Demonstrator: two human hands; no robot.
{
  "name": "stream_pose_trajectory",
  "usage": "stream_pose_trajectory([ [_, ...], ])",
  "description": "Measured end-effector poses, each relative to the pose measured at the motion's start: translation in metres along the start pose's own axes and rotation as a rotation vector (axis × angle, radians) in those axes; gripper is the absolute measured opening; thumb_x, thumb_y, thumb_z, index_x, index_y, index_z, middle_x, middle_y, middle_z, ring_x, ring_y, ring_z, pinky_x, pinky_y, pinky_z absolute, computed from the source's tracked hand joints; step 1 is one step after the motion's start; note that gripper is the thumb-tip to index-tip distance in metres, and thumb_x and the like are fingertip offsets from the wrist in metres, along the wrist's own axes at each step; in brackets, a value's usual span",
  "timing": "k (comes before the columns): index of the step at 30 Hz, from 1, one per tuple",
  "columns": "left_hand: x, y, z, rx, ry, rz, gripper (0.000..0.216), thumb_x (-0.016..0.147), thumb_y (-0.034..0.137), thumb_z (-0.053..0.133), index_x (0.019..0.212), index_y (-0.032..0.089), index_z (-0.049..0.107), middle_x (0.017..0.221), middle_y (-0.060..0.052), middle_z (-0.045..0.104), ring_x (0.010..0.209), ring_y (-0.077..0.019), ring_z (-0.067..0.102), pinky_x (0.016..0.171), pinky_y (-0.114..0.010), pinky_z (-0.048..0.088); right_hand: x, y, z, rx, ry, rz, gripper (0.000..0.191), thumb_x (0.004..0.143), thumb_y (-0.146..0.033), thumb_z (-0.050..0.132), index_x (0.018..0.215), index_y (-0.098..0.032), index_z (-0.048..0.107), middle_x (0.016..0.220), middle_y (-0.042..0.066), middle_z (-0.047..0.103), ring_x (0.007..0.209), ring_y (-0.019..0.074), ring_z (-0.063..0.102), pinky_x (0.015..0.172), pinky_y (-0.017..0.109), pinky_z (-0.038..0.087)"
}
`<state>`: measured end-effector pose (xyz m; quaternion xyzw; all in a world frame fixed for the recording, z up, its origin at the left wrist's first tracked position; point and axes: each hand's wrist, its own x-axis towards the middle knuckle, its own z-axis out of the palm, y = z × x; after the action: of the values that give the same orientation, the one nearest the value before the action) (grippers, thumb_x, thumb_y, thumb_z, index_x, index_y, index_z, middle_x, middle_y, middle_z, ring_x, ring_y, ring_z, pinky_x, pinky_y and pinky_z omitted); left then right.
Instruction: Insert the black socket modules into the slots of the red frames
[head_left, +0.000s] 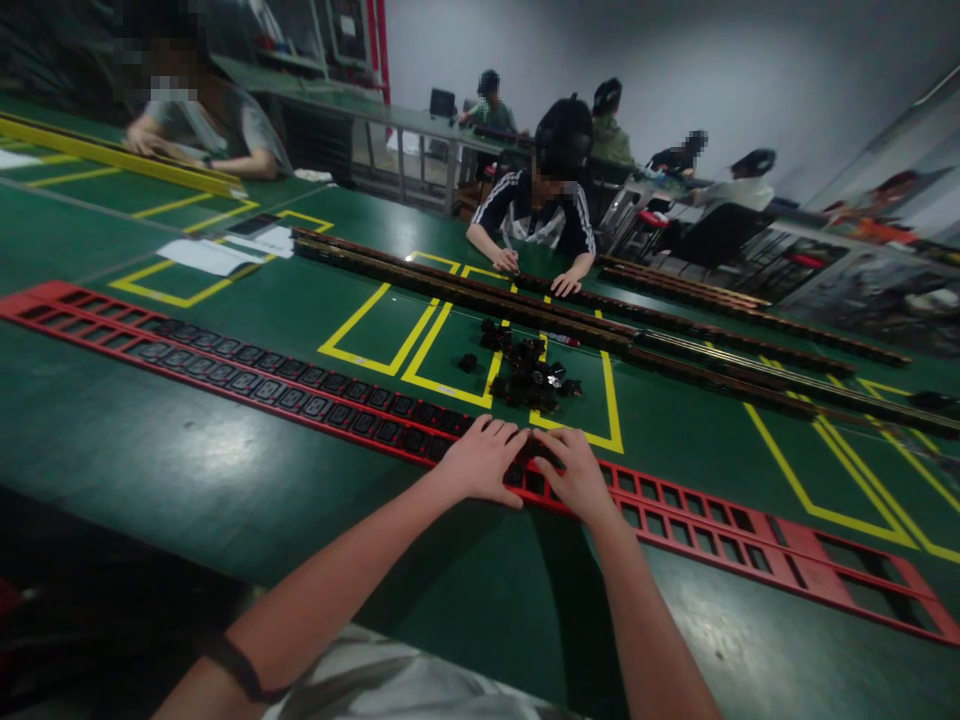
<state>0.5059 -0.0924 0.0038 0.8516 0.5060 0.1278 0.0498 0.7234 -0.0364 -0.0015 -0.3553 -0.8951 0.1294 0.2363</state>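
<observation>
A long red panel [682, 497] with two rows of rectangular cut-outs lies across the table in front of me. Black power sockets [289, 396] fill many cut-outs left of my hands. My left hand [486, 462] rests flat on the panel, fingers spread and thumb along its near edge. Close beside it, my right hand [576, 474] curves its thumb and forefinger round a black socket [531, 450] at the panel; the fingers partly hide this piece. Beyond the hands is a loose pile of black parts [529, 372], with one small black piece [468, 362] apart from it.
Long dark rails [450, 290] run across the green table [225, 440] behind the pile. Yellow tape outlines [360, 325] mark the surface. A person [536, 215] works opposite, another [217, 125] at far left beside a yellow rail [112, 155]. Papers [210, 256] lie at left.
</observation>
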Motion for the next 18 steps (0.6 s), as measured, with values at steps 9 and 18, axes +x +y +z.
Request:
stream_pose_trajectory([
  [9,0.0,0.002,-0.002,0.028,-0.016,0.006,0.104,0.069,0.078,0.065,0.148,0.016,0.038,0.141,-0.016,0.053,0.13,-0.0333,0.047,0.116,-0.046,0.022,-0.003,-0.008,-0.003,-0.138,-0.055,-0.012,0.044,0.094,-0.022,0.052,0.137,-0.024,0.062,0.114,0.014,0.06,0.106,0.0318,0.051,0.095,0.053,0.048],
  [18,-0.001,0.0,0.0,0.003,-0.017,-0.002,0.11,0.069,0.078,0.065,0.153,0.015,0.033,0.145,-0.016,0.051,0.132,-0.0341,0.045,0.118,-0.047,0.02,-0.002,-0.011,-0.001,-0.214,-0.098,0.048,0.038,0.1,-0.029,0.044,0.128,-0.023,0.067,0.138,0.014,0.056,0.127,0.0349,0.046,0.104,0.058,0.042],
])
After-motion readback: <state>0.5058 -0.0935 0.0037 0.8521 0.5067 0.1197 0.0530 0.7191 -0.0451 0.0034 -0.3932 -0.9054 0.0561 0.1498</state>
